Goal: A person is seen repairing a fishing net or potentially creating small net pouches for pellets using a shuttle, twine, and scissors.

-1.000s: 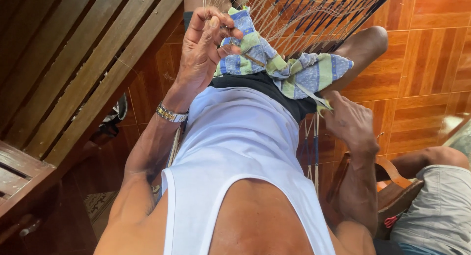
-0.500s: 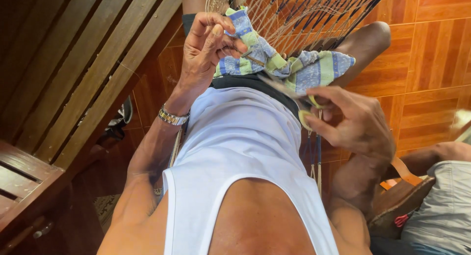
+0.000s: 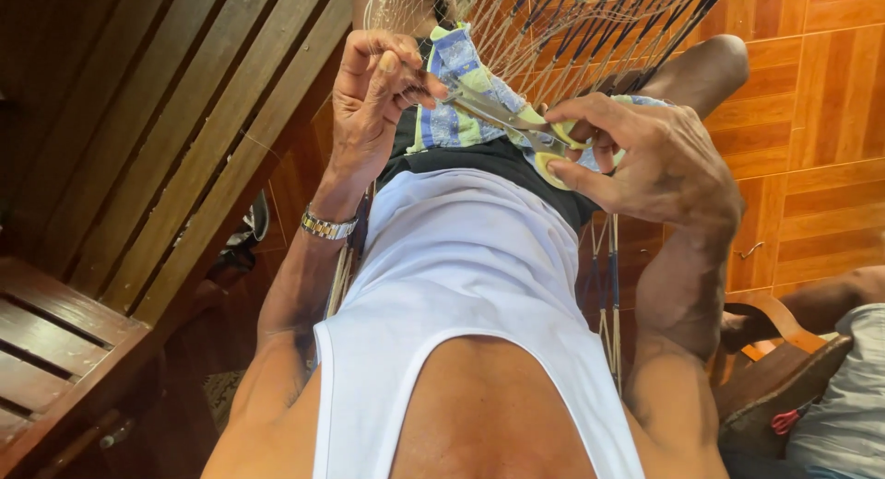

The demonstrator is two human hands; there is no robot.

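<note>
From my remote seat I look down over a white sleeveless vest (image 3: 461,285) to both hands raised in front of the chest. The right hand (image 3: 645,165) is clamped on a pair of steel scissors with pale yellow handles (image 3: 516,129), thumb and fingers through the loops; the blades point toward the left hand and lie across the blue, green and white checked cloth (image 3: 456,92) on the lap. The left hand (image 3: 373,96), with a metal link watch (image 3: 329,226) at its wrist, is closed with fingertips pinched together right at the scissor tips. I think it grips a thin cord of the net, but the strand is too fine for me to be sure. The pale string net (image 3: 553,27) fans out above the cloth, just past both hands. Dark wooden slats (image 3: 157,138) run along the left, orange wood parquet floor (image 3: 830,119) on the right.
</note>
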